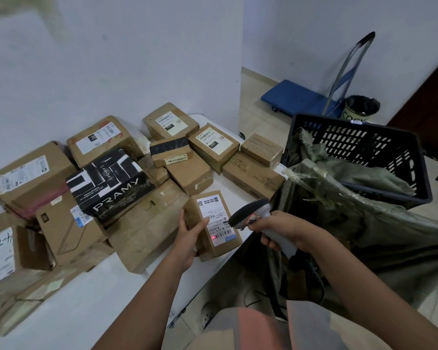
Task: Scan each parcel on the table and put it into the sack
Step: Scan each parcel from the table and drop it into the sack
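My left hand (pixel 187 236) grips a small brown cardboard parcel (pixel 220 245) at its left side, thumb across the top, near the white table's (pixel 106 296) right edge. The parcel's white shipping label faces up and a red scanner dot lies on the label's lower part. My right hand (pixel 276 229) holds a grey and black handheld barcode scanner (pixel 248 213) just right of the parcel, its head aimed at the label. The olive-green sack (pixel 359 223) gapes open to the right of the table, partly draped in a black plastic basket (pixel 379 152).
Several cardboard parcels crowd the table's back and left, among them a black PRAMY box (pixel 114 183) and a MIORIO box (pixel 253 176). A blue platform trolley (pixel 299 97) and a lined bin (pixel 359 108) stand on the tiled floor behind the basket.
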Demonstrator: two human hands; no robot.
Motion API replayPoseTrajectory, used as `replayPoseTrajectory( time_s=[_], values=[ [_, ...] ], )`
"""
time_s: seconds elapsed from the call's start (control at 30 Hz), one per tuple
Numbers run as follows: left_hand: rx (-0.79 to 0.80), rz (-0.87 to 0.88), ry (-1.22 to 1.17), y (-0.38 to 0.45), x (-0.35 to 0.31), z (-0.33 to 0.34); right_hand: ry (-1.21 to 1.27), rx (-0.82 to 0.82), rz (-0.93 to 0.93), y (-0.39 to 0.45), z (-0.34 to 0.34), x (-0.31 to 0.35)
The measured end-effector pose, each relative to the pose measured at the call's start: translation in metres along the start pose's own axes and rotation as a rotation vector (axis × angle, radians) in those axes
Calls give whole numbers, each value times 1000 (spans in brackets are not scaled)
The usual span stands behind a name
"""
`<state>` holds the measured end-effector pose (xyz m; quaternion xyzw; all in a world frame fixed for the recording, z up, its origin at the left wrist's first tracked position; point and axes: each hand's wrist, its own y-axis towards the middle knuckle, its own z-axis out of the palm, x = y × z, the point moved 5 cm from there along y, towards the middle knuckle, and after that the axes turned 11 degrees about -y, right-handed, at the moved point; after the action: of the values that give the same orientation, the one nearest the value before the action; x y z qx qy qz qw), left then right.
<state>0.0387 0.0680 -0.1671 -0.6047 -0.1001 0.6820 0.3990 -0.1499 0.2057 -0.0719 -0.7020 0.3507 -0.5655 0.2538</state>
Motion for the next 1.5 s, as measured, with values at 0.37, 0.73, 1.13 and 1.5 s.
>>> replayPoseTrajectory(
  time_s=[0.37, 0.73, 1.13, 1.5],
  values=[
    [8, 3, 12, 4, 2, 2, 25, 32, -3, -4, 1, -1],
    [15, -37, -38, 5, 8, 5, 237, -58, 56, 11, -8, -34],
    [281, -516, 131, -17, 77, 130, 772, -603, 320, -15, -103, -217],
    [115, -818, 183, -12, 215, 212, 754, -540, 432, -26, -130, -306]
  ],
)
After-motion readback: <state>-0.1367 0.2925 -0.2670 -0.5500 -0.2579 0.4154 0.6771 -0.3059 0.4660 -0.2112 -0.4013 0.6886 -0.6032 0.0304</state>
